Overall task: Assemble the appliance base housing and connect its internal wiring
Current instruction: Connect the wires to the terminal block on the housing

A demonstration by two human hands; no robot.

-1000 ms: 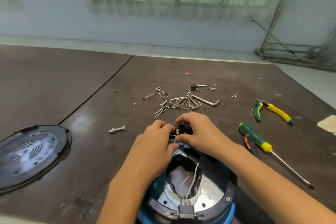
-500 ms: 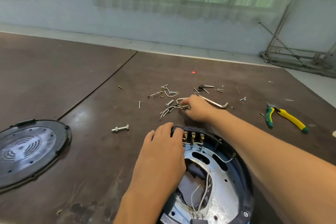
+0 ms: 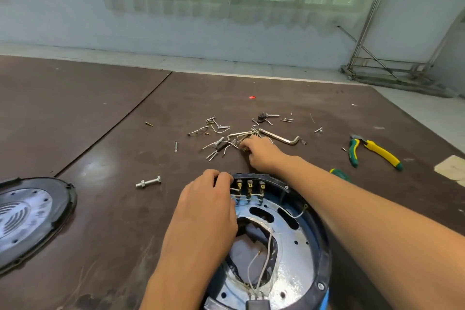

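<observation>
The round appliance base housing point(image 3: 299, 246) lies open side up near the table's front edge, with a black rim, blue shell and silvery inner plate. Three brass terminals point(image 3: 249, 187) with thin white wires point(image 3: 261, 267) stand at its far rim. My left hand point(image 3: 206, 211) grips that far rim beside the terminals. My right hand point(image 3: 261, 152) reaches beyond the housing into the pile of loose screws and wires point(image 3: 226, 138), its fingertips pinching among small parts; what it holds is hidden.
A black round cover plate point(image 3: 30, 216) lies at the left. A bolt with nut point(image 3: 148, 181) sits left of the housing. A large hex key point(image 3: 281, 137), green-yellow pliers point(image 3: 372, 151) and a screwdriver handle point(image 3: 339, 174) lie to the right.
My right hand left the terminal block and reached forward into the screw pile, where it now picks at parts. My left hand stays on the housing's far rim. The view has shifted slightly.
</observation>
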